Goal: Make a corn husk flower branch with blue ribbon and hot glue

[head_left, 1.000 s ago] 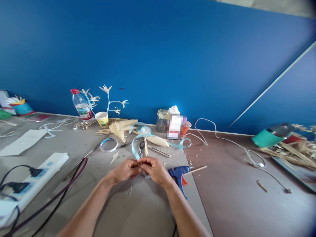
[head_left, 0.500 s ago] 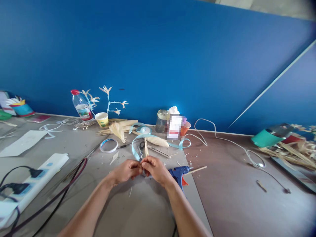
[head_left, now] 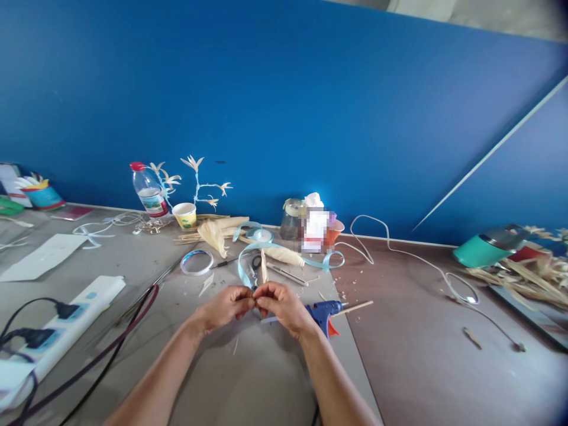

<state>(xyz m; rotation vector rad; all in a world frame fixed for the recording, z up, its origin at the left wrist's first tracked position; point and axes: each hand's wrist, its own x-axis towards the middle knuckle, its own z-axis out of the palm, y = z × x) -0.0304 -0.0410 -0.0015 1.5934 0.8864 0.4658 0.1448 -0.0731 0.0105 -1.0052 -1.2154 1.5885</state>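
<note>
My left hand (head_left: 231, 306) and my right hand (head_left: 281, 305) meet fingertip to fingertip above the grey table. Both are closed in a pinch, and what lies between the fingers is too small and hidden to name. Just beyond the right hand's fingers stands a pale strip of dried husk (head_left: 264, 269); whether it is held I cannot tell. Black-handled scissors (head_left: 256, 262) lie behind the fingers, beside a light blue ribbon (head_left: 243, 266). A blue glue gun (head_left: 326, 312) with an orange trigger rests right of my right wrist, partly hidden by it.
A roll of white tape (head_left: 196, 273), dried husks (head_left: 213, 236), a paper cup (head_left: 184, 216), a plastic bottle (head_left: 151, 192) and a glass jar (head_left: 291, 219) stand or lie behind. On the left is a power strip (head_left: 84, 316) with cables. A white cable (head_left: 412, 252) crosses the right side.
My fingertips have shifted slightly while staying pinched together, and the right hand's fingers are a little more drawn in. The view has moved slightly; the things on the table stay put.
</note>
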